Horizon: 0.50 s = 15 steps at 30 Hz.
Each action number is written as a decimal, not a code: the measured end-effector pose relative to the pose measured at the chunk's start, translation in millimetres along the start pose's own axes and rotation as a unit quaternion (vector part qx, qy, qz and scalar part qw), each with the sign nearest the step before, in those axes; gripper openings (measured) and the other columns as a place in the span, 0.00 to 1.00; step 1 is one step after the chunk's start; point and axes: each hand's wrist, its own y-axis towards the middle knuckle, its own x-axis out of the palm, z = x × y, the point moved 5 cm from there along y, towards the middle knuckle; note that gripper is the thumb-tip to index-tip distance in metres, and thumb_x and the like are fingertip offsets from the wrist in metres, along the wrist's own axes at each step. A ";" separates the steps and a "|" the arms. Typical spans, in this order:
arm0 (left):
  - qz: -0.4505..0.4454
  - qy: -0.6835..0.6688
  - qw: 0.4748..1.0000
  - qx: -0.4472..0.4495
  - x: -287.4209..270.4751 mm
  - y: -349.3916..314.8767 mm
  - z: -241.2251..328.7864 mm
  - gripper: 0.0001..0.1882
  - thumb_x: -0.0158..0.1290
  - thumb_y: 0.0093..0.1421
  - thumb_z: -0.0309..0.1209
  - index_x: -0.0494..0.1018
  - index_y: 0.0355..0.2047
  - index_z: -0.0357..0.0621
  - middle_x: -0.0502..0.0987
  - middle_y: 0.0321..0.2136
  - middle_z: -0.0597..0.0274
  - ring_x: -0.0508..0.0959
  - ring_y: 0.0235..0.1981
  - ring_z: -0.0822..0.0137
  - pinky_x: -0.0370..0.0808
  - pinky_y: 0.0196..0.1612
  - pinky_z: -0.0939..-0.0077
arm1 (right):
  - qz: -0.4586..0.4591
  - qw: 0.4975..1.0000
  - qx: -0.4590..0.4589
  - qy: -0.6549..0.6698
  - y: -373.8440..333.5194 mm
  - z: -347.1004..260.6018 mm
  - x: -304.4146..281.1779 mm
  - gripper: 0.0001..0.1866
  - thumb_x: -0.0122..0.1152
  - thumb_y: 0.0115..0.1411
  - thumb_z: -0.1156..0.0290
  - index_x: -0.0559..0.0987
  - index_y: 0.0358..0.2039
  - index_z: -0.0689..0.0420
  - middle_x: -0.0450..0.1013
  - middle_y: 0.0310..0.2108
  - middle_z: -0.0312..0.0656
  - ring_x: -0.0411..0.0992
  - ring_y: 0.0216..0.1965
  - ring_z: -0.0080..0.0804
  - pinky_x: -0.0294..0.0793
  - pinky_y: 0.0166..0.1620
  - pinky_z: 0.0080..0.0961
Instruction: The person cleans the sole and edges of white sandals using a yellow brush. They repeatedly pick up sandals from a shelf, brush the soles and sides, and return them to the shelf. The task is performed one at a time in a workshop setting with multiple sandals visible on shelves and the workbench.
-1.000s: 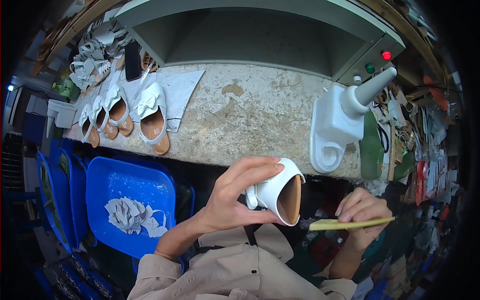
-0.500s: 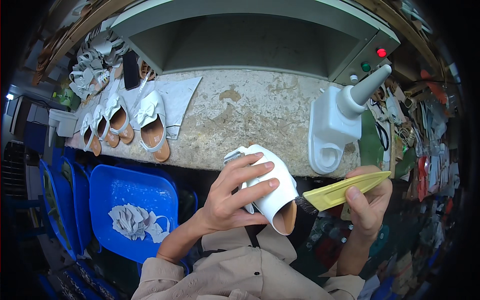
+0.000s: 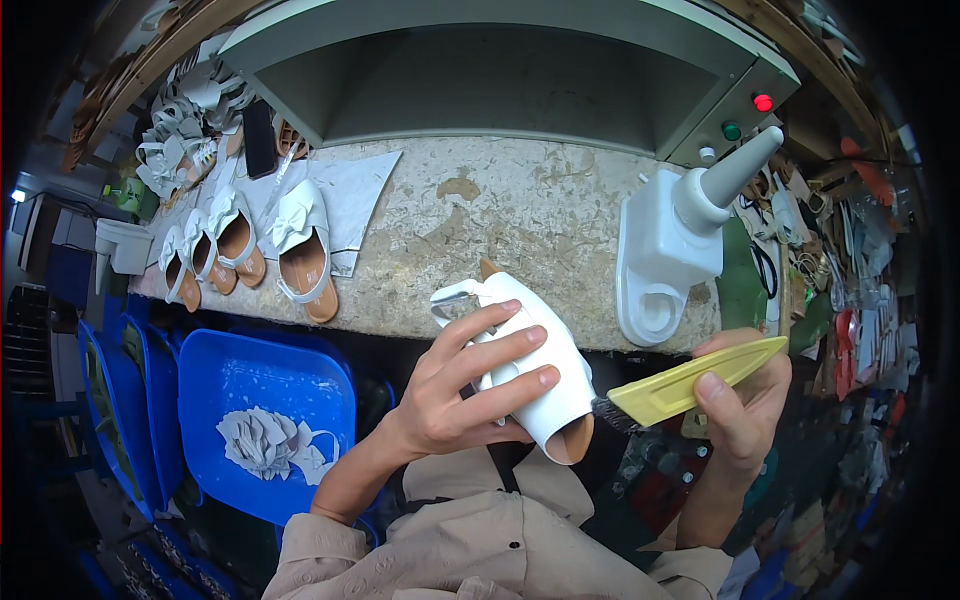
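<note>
My left hand (image 3: 465, 385) is wrapped round a white sandal (image 3: 545, 345) with a tan insole, fingers spread over its upper. The sandal hangs tilted just off the front edge of the bench, its open toe toward me and its white strap at the far left. In my right hand (image 3: 740, 405) is a brush with a yellow handle (image 3: 690, 382), pinched between thumb and fingers. Its dark bristles are close by the sandal's toe opening; whether they touch it I cannot tell. More white sandals (image 3: 300, 245) with bows stand in a row at the bench's left.
A white pot with a grey cone spout (image 3: 670, 255) stands at the bench's right. Behind is a grey metal housing (image 3: 480, 80) with a lit red button. A blue plastic chair (image 3: 200, 390) holding white scraps is at lower left. A dark phone (image 3: 259, 140) lies at the back left.
The sandal has turned slightly in my left hand, its strap end shifting left and farther from me. My right hand and the brush have barely moved.
</note>
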 end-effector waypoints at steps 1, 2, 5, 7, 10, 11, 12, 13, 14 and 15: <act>0.000 0.006 1.000 0.004 -0.6 0.0 0.2 0.35 0.71 0.33 0.40 0.78 0.47 0.54 0.75 0.52 0.58 0.74 0.52 0.47 0.76 0.52 0.58 | 0.000 1.000 -0.005 0.006 -0.3 -1.4 -1.4 0.14 0.64 0.50 0.78 0.77 0.37 0.71 0.76 0.31 0.46 0.73 0.29 0.23 0.72 0.34 0.18; 0.000 0.013 1.000 0.007 -1.2 -0.1 0.2 0.35 0.70 0.33 0.41 0.79 0.47 0.54 0.75 0.52 0.58 0.75 0.52 0.47 0.77 0.52 0.58 | 0.000 1.000 -0.010 0.012 -0.5 -2.4 -2.4 0.13 0.64 0.51 0.79 0.77 0.37 0.71 0.77 0.30 0.46 0.73 0.29 0.23 0.72 0.34 0.18; -0.013 0.028 0.999 0.038 -1.0 0.2 0.1 0.35 0.75 0.34 0.38 0.76 0.47 0.52 0.74 0.51 0.55 0.75 0.52 0.42 0.77 0.49 0.55 | -0.026 1.000 -0.011 -0.008 -1.2 -3.2 -1.3 0.12 0.63 0.51 0.79 0.77 0.37 0.71 0.77 0.30 0.46 0.74 0.29 0.23 0.72 0.34 0.18; -0.011 0.036 0.998 0.042 -0.3 -0.7 1.1 0.36 0.75 0.34 0.38 0.76 0.47 0.53 0.74 0.51 0.56 0.75 0.52 0.42 0.77 0.49 0.55 | -0.025 0.999 0.020 -0.008 -0.9 -2.2 0.9 0.12 0.63 0.51 0.79 0.78 0.37 0.71 0.77 0.31 0.46 0.74 0.29 0.23 0.72 0.34 0.18; -0.008 0.040 0.998 0.042 -0.7 -2.0 0.8 0.36 0.75 0.34 0.38 0.76 0.47 0.54 0.74 0.51 0.56 0.75 0.52 0.42 0.77 0.49 0.55 | -0.030 0.999 0.018 -0.007 -1.3 -3.9 1.6 0.12 0.63 0.51 0.79 0.78 0.37 0.71 0.77 0.31 0.46 0.74 0.29 0.23 0.72 0.34 0.18; -0.008 0.041 0.998 0.040 -1.0 -2.4 0.6 0.36 0.75 0.34 0.38 0.76 0.47 0.54 0.74 0.51 0.56 0.75 0.52 0.42 0.77 0.49 0.55 | -0.033 0.999 0.009 -0.007 -1.6 -4.9 1.7 0.12 0.64 0.51 0.79 0.78 0.36 0.71 0.77 0.31 0.46 0.74 0.29 0.23 0.72 0.34 0.17; -0.002 0.038 0.999 0.037 -1.3 -2.3 1.0 0.35 0.74 0.34 0.39 0.77 0.46 0.54 0.75 0.51 0.57 0.75 0.52 0.44 0.78 0.50 0.56 | -0.022 1.000 0.007 -0.015 -1.9 -4.4 1.9 0.12 0.64 0.51 0.79 0.78 0.36 0.71 0.77 0.30 0.46 0.74 0.29 0.23 0.72 0.34 0.18; 0.004 0.035 0.999 0.033 -1.2 -1.9 2.0 0.34 0.72 0.34 0.40 0.78 0.46 0.55 0.75 0.51 0.58 0.75 0.51 0.45 0.78 0.51 0.57 | -0.011 1.000 0.006 -0.024 -2.2 -3.0 3.2 0.12 0.64 0.51 0.79 0.78 0.36 0.71 0.77 0.30 0.46 0.74 0.29 0.23 0.72 0.34 0.18; 0.010 0.032 0.999 0.030 -1.2 -1.8 2.7 0.33 0.71 0.35 0.40 0.79 0.46 0.55 0.76 0.50 0.58 0.75 0.51 0.47 0.78 0.52 0.58 | 0.000 0.999 0.004 -0.032 -2.6 -1.3 4.1 0.12 0.64 0.51 0.79 0.78 0.37 0.71 0.77 0.30 0.46 0.74 0.29 0.23 0.72 0.34 0.18; 0.014 0.020 0.999 0.022 -1.0 -2.4 1.6 0.33 0.72 0.35 0.40 0.78 0.46 0.55 0.76 0.50 0.58 0.75 0.51 0.47 0.78 0.52 0.58 | 0.017 1.000 -0.008 -0.024 -2.9 -0.1 3.3 0.12 0.64 0.51 0.79 0.78 0.36 0.71 0.77 0.30 0.45 0.74 0.29 0.23 0.72 0.34 0.17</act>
